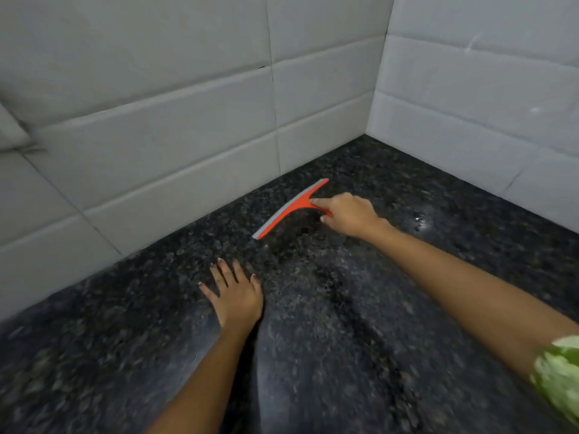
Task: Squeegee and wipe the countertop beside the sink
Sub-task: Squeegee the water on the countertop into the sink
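Frame centre, near tiled wall: orange squeegee (291, 209) on dark bench (344, 339), handle gripped by right hand (347, 216). Left hand (233, 292) spread flat on bench. Squeegeeing likely underway; wiping not yet done.

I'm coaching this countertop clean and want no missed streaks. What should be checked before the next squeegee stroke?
1. Right hand grips the squeegee handle, index finger along it: ok.
2. Grey blade edge faces the tiled wall, near the corner: ok.
3. Blade flat on the countertop along its whole length: cannot tell.
4. Left hand rests flat on the counter, apart from the blade: ok.
5. Stroke path free of objects: ok.
6. Surface dry: not ok, wet sheen and streaks show.
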